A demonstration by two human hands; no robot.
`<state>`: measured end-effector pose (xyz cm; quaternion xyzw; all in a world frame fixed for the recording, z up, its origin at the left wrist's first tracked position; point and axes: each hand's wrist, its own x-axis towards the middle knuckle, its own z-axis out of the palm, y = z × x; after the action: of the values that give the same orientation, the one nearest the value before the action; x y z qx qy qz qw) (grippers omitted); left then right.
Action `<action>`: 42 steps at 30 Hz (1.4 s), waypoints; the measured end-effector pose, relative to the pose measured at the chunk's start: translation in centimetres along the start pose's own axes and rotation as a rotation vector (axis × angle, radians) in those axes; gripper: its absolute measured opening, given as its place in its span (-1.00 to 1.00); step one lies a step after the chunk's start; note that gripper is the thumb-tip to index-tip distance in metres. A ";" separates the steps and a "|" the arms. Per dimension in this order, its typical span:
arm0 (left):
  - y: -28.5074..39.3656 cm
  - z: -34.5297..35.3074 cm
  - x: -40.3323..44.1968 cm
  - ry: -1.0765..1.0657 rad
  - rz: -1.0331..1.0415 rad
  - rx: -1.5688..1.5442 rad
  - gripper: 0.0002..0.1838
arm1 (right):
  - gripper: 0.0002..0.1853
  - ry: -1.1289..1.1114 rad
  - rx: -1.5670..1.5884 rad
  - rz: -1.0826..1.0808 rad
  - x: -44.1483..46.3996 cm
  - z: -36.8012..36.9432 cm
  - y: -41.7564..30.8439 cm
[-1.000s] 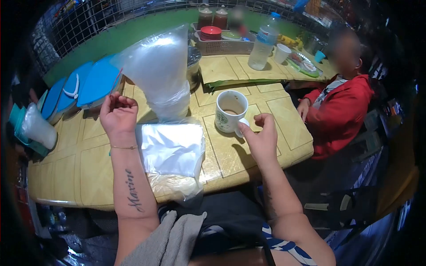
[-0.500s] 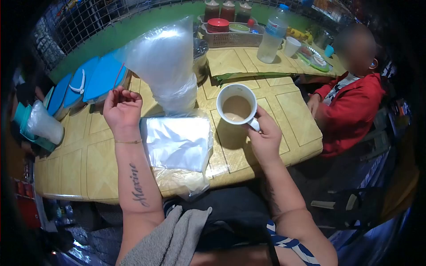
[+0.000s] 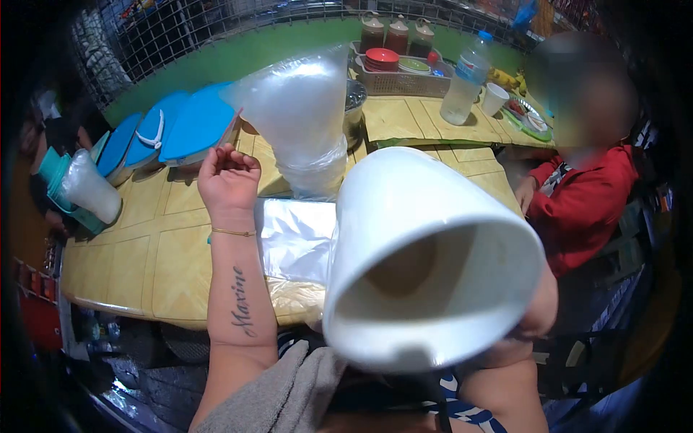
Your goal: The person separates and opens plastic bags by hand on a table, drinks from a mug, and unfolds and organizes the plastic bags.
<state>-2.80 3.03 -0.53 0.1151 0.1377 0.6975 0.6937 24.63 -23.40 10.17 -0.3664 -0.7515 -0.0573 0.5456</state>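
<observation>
A large white mug (image 3: 419,187) is close to the camera, its mouth tipped toward me. Some light brown drink (image 3: 404,270) shows inside it. My right hand (image 3: 538,307) is closed at the mug's right side, mostly hidden behind it. Palm up, my left hand (image 3: 229,180) hovers over the table with its fingers curled inward. A thin reddish strip shows just beyond those fingers; I cannot tell whether they hold it. Beside my left wrist lies a stack of clear plastic sheets or bags (image 3: 296,238). Behind it stands a tall bundle of clear plastic bags (image 3: 299,115).
Blue-lidded containers (image 3: 198,123) line the table's (image 3: 137,252) back left. A water bottle (image 3: 464,83), a white cup (image 3: 494,99) and a basket (image 3: 408,83) of condiment jars stand at the back. A person in a red jacket (image 3: 595,191) sits at the right.
The mug has come up from above the table to near the camera and tilted toward me. My left hand keeps its curled pose, while the view has shifted slightly.
</observation>
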 end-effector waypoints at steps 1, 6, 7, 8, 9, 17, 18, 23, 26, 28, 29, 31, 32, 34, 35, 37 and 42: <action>-0.1 0.2 -0.3 -0.003 0.000 -0.007 -0.81 | -0.88 -0.016 -0.005 0.031 0.6 -0.2 -1.2; -0.1 -0.2 0.0 -0.048 0.034 0.018 -0.81 | -0.75 -0.064 0.059 0.242 1.3 -2.0 -4.8; -0.2 -0.1 -0.1 -0.030 0.043 0.018 -0.81 | -0.75 -0.063 0.030 0.176 1.3 -2.1 -4.7; -0.2 0.0 -0.1 -0.012 0.055 0.017 -0.81 | -0.74 -0.059 0.002 0.110 1.5 -2.1 -4.6; -0.1 -0.4 0.2 -0.020 0.040 0.022 -0.81 | -0.75 -0.062 -0.024 0.085 1.8 -2.5 -5.3; -0.1 -1.1 1.2 0.007 -0.027 -0.082 -0.81 | -0.80 0.015 -0.099 -0.044 3.5 -2.9 -7.7; -0.1 -1.2 1.3 0.016 -0.025 -0.085 -0.81 | -0.80 0.022 -0.099 -0.052 3.6 -3.0 -7.8; 0.0 -0.7 0.9 0.058 -0.015 -0.085 -0.81 | -0.81 0.041 -0.100 -0.074 3.6 -3.2 -8.2; -0.1 -0.7 0.8 0.065 -0.013 -0.079 -0.80 | -0.82 0.050 -0.099 -0.081 3.6 -3.3 -8.4; -0.1 -0.8 1.0 0.062 -0.017 -0.078 -0.80 | -0.82 0.055 -0.094 -0.083 3.7 -3.3 -8.5; -0.1 -1.0 1.1 0.058 -0.020 -0.077 -0.79 | -0.83 0.058 -0.090 -0.085 3.6 -3.4 -8.5; -0.1 -1.1 1.3 0.055 -0.019 -0.077 -0.79 | -0.83 0.063 -0.082 -0.086 3.6 -3.3 -8.5; -0.1 -1.1 1.3 0.056 -0.017 -0.077 -0.79 | -0.83 0.065 -0.079 -0.085 3.6 -3.3 -8.5; -0.1 -1.1 1.3 0.053 -0.015 -0.075 -0.79 | -0.83 0.072 -0.074 -0.082 3.6 -3.2 -8.3; -0.1 -1.1 1.3 0.046 -0.016 -0.074 -0.78 | -0.83 0.073 -0.071 -0.081 3.5 -3.1 -8.3; -0.1 -1.2 1.4 0.037 -0.020 -0.073 -0.78 | -0.84 0.080 -0.066 -0.080 3.5 -3.1 -8.1; 0.0 -1.1 1.1 0.004 -0.018 -0.061 -0.78 | -0.84 0.098 -0.052 -0.066 3.4 -2.9 -7.3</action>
<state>-3.24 4.09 -1.59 0.0914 0.1188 0.6953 0.7029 21.96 -28.48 16.57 -0.3521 -0.7339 -0.1126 0.5699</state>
